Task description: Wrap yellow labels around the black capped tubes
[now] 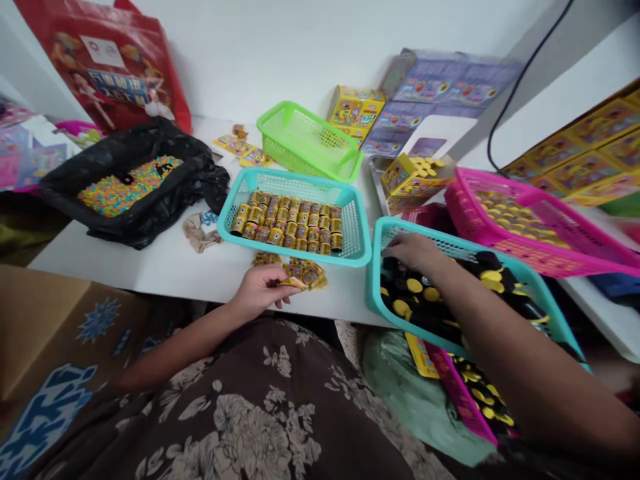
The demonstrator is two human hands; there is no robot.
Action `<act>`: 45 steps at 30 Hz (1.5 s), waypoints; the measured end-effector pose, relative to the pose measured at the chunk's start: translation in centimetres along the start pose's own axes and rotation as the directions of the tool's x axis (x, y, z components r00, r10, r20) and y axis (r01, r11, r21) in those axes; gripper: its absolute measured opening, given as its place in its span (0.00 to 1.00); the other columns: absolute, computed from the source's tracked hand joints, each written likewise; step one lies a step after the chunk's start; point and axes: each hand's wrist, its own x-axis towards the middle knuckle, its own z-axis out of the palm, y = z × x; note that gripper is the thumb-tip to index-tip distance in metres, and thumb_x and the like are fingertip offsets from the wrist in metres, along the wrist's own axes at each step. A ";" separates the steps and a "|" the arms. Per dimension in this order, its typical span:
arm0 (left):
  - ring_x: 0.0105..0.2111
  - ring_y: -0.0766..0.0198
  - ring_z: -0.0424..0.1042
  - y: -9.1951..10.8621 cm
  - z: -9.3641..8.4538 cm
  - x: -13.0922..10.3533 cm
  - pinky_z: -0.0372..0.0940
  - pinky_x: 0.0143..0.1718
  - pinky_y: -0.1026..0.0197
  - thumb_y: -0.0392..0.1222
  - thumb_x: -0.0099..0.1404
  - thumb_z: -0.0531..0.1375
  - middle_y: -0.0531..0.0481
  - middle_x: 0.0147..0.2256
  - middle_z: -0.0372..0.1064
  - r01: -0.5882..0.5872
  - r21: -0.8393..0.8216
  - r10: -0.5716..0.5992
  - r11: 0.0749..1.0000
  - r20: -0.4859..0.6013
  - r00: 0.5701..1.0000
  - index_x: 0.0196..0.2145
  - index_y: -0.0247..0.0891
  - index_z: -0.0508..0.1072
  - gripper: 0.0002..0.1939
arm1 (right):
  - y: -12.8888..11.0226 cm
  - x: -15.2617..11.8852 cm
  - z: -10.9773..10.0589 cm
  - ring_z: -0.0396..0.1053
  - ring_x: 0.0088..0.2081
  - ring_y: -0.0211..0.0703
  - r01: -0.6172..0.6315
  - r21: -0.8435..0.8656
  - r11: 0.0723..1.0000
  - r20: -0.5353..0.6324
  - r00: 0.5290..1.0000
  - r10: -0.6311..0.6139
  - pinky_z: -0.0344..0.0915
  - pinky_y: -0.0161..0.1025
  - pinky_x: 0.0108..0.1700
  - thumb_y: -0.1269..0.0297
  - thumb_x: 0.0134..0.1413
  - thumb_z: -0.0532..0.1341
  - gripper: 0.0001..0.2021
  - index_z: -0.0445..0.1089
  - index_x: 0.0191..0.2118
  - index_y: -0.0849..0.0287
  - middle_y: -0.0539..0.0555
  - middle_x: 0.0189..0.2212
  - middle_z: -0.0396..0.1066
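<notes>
My left hand (pixel 263 288) pinches a small yellow printed wrapper (pixel 293 283) just above the table's front edge. More wrappers (pixel 311 273) lie flat beside it. My right hand (pixel 413 253) reaches into the left end of a turquoise basket (pixel 377 267) of black cylinders with yellow caps (pixel 414 285); its fingertips are down among the black pieces, and what they hold is hidden. Behind my left hand, another turquoise basket (pixel 359 227) holds rows of upright yellow-wrapped cylinders (pixel 295 223).
A black-lined tray of colourful beads (pixel 130 190) sits left, before a red bag (pixel 115 73). Behind are a green basket (pixel 300 143) and purple boxes (pixel 425 87). A pink basket (pixel 530 227) stands right; a cardboard box (pixel 75 333) is at lower left.
</notes>
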 end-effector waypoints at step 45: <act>0.22 0.68 0.70 -0.1 -0.8 -1.9 0.64 0.24 0.66 0.45 0.50 0.71 0.51 0.26 0.72 0.181 -0.196 -0.162 0.964 0.107 0.981 0.38 0.32 0.78 0.19 | -12.5 -12.5 10.8 0.63 0.23 0.34 0.413 0.910 -0.029 -0.408 0.881 -0.240 0.61 0.33 0.24 0.60 0.44 0.71 0.11 0.70 0.32 0.56 0.46 0.25 0.69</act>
